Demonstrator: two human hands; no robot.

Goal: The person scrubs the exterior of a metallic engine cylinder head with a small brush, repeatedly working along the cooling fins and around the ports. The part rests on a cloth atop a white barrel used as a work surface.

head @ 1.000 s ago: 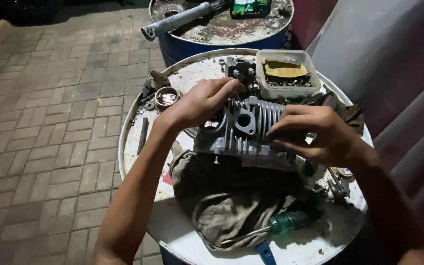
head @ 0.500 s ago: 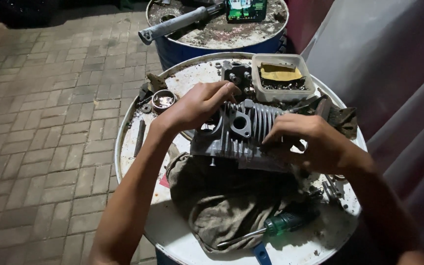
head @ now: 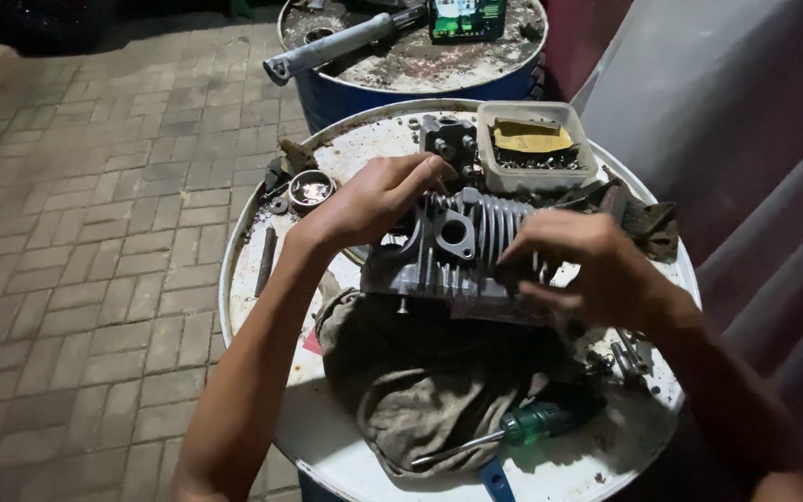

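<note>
Head view: the left hand (head: pixel 369 200) grips the far left end of the finned metal engine part (head: pixel 462 251); the right hand (head: pixel 580 260) clasps its near right side; the part sits on a white drum top (head: pixel 262 279), touching a grey rag (head: pixel 420 372); a green screwdriver (head: pixel 522 426) lies nearby.

I see a white round drum lid (head: pixel 271 279) carrying a crumpled grey rag (head: pixel 420 372) under my grip, green-handled screwdriver (head: pixel 532 423) nearer me, clear plastic tub (head: pixel 536 177) beyond.

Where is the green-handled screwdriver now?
In the head view, the green-handled screwdriver lies on the drum top, against the grey rag's near edge.
</note>
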